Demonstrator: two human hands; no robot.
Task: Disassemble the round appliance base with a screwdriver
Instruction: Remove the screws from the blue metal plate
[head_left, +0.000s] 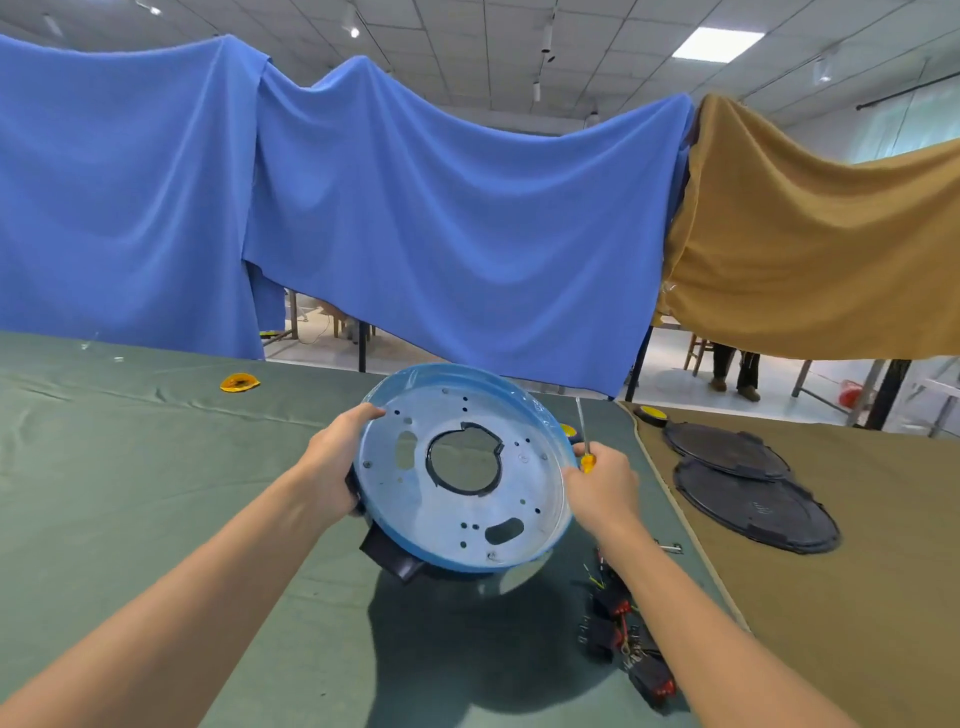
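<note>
A: Round appliance base, where?
B: Held up over the green table cloth, tilted, open inside facing the camera. Shadow on the cloth under it.
A: Left hand?
B: Gripping the left rim, thumb over the edge.
A: Right hand?
B: Curled round the yellow handle of the screwdriver, shaft pointing up. Fingertips touching the base's right rim.
A: Rest?
B: Black and red switch parts on the cloth by the right forearm. Two black round covers on the tan cloth to the right. Yellow piece far left. Blue sheet hanging behind.
</note>
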